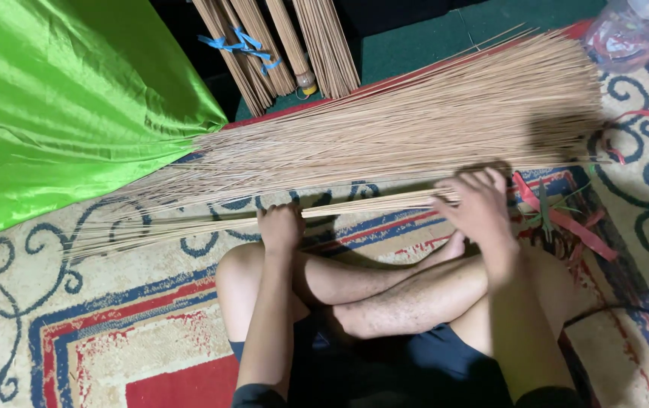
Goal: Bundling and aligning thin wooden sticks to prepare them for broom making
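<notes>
Crossed bare legs (385,295) are resting on a patterned rug (113,332), nearest the lens. Left hand (279,227) is gripping a thin bundle of sticks (355,205), fingers closed around it. Right hand (479,204) is clamping the same bundle near its end. Beyond them, a large pile of sticks (430,121) is lying across the rug. Clear plastic container (630,30) at the top right is holding red strips; contents are otherwise unclear. Green cloth (60,98) is lying at the left.

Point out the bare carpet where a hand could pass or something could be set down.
Bare carpet lies left of the knee, below the thin stick bundle that the left hand grips. Crowded: the big stick pile, green cloth, and red strips beside the right hand.
</notes>
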